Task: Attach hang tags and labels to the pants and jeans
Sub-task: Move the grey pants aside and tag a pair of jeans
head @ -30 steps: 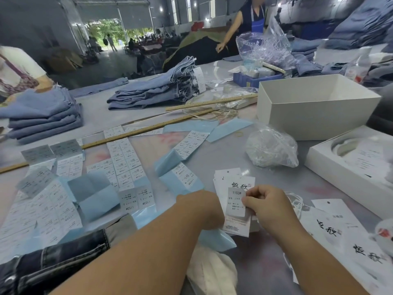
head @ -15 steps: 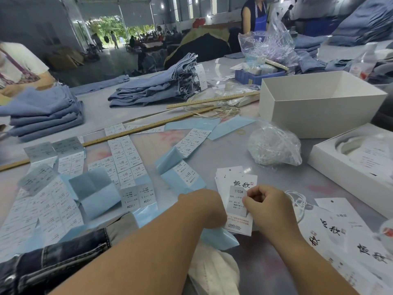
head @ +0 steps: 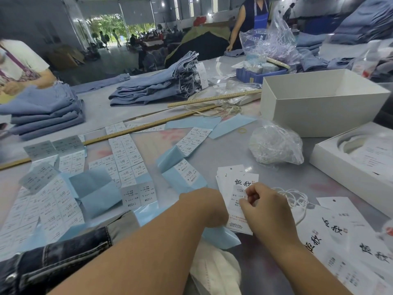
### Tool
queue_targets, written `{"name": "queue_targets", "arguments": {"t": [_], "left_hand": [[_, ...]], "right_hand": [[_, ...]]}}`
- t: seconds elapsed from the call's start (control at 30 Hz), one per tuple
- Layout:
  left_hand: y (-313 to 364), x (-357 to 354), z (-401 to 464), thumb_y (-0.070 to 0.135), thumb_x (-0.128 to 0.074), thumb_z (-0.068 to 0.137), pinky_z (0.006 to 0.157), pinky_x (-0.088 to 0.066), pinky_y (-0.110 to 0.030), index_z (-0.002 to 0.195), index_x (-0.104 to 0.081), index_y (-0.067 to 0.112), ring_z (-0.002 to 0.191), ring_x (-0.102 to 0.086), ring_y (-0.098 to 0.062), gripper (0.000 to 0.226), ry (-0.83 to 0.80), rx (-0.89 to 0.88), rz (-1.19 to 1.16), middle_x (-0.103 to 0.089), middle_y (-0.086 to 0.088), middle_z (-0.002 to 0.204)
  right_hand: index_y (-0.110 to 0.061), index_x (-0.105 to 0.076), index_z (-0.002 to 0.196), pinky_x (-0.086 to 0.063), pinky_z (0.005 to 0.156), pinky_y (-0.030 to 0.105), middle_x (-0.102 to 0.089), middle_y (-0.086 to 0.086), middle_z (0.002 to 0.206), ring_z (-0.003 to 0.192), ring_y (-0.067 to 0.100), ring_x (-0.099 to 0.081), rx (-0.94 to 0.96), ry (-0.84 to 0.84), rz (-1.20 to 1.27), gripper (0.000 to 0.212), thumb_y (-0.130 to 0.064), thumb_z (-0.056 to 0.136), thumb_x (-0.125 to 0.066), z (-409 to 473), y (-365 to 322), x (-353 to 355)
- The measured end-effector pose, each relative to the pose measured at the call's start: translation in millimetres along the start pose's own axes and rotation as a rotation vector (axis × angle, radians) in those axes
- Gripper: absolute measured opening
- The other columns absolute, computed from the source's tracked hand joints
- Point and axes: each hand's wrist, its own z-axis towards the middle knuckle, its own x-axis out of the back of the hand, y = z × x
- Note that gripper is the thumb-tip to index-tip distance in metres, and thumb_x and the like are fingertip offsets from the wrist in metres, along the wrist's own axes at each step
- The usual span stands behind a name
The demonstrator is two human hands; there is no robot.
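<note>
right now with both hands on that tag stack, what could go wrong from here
1. The right hand presses the size sticker onto the top hang tag; it may set crooked or creased.
2. The left hand steadies a fanned stack, so tags may slide.
3. The loose white strings beside it could catch the right wrist.
</note>
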Motion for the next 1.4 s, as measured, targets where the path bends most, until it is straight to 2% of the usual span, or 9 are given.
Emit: {"name": "queue_targets", "arguments": {"t": [0.2,0.3,0.43,0.57,0.7,0.9,1.0,1.2,1.4], "left_hand": [[0.2,-1.0,0.7,0.034,-0.058,0.094,0.096,-0.048,-0.042,0.086,-0.046,0.021,0.087,-0.052,-0.021,0.020,0.003,-0.012,-0.015,-0.046,0.004,0.073],[-0.2,-1.1,1.8,0.034,-0.058,0.094,0.096,-0.048,-0.041,0.094,-0.048,0.021,0.088,-0.053,-0.021,0.017,0.002,-0.016,-0.017,-0.047,0.004,0.074],[0.0,-1.8,1.9,0.035,-0.058,0.094,0.098,-0.048,-0.041,0.107,-0.055,0.023,0.091,-0.054,-0.022,0.018,0.002,-0.009,-0.030,-0.047,0.005,0.076],[-0.2,-2.5,1.4,0.035,-0.059,0.093,0.098,-0.047,-0.041,0.091,-0.047,0.022,0.090,-0.053,-0.022,0.018,0.000,-0.008,-0.019,-0.047,0.004,0.075],[-1.0,-2.0,1.5,0.034,-0.058,0.093,0.093,-0.047,-0.040,0.073,-0.040,0.021,0.087,-0.050,-0.022,0.030,0.013,-0.005,-0.010,-0.044,0.003,0.073],[-0.8,-2.4,1.1,0.031,-0.057,0.093,0.088,-0.045,-0.039,0.070,-0.037,0.021,0.086,-0.050,-0.023,0.032,0.028,0.005,-0.008,-0.044,0.003,0.073],[0.1,-3.0,1.3,0.031,-0.057,0.093,0.090,-0.045,-0.039,0.082,-0.045,0.019,0.087,-0.050,-0.022,0.021,0.034,-0.002,-0.022,-0.044,0.003,0.074],[1.0,-1.4,-1.5,0.033,-0.058,0.093,0.091,-0.044,-0.039,0.088,-0.043,0.019,0.089,-0.049,-0.022,0.022,0.035,0.001,-0.024,-0.042,0.003,0.074],[2.2,-1.4,-0.5,0.034,-0.057,0.094,0.087,-0.043,-0.038,0.093,-0.044,0.019,0.089,-0.049,-0.022,0.019,0.029,0.009,-0.013,-0.043,0.003,0.075]], "right_hand": [[-0.017,-0.066,0.088,-0.045,0.073,0.035,-0.055,-0.003,0.079,0.090,0.026,-0.051,0.034,0.021,-0.183,0.018,-0.026,0.077,-0.076,0.0,-4.8,-0.7],[-0.020,-0.066,0.097,-0.043,0.085,0.038,-0.039,-0.004,0.092,0.100,0.028,-0.049,-0.042,-0.016,-0.251,0.031,-0.039,0.075,-0.077,3.5,-1.9,1.3],[-0.025,-0.055,0.131,-0.042,0.091,0.042,-0.038,-0.002,0.102,0.105,0.030,-0.048,0.000,-0.071,-0.296,0.062,-0.040,0.075,-0.077,5.5,-0.8,4.9],[-0.025,-0.075,0.105,-0.043,0.088,0.049,-0.055,0.009,0.116,0.102,0.035,-0.050,0.183,0.013,-0.339,0.032,-0.020,0.074,-0.079,-3.7,4.0,-5.4],[-0.028,-0.076,0.102,-0.040,0.091,0.049,-0.060,0.009,0.118,0.107,0.035,-0.048,0.138,0.046,-0.379,0.021,-0.027,0.084,-0.066,-11.8,11.0,-10.9],[-0.013,-0.069,0.107,-0.038,0.095,0.049,-0.060,0.010,0.118,0.112,0.033,-0.048,0.059,0.030,-0.436,0.043,-0.039,0.081,-0.049,-20.9,8.8,-8.2],[-0.010,-0.064,0.116,-0.036,0.097,0.047,-0.060,0.007,0.120,0.113,0.031,-0.051,0.043,-0.033,-0.458,0.050,-0.043,0.086,-0.042,-23.6,5.4,-6.1],[-0.007,-0.056,0.129,-0.031,0.106,0.046,-0.052,0.009,0.134,0.125,0.030,-0.045,0.011,-0.037,-0.479,0.053,-0.045,0.091,-0.054,-28.3,2.2,-2.8],[-0.020,-0.033,0.148,-0.028,0.110,0.040,-0.031,0.002,0.148,0.134,0.024,-0.029,-0.033,-0.155,-0.507,0.064,-0.057,0.096,-0.028,-26.1,3.1,-2.9]]}}
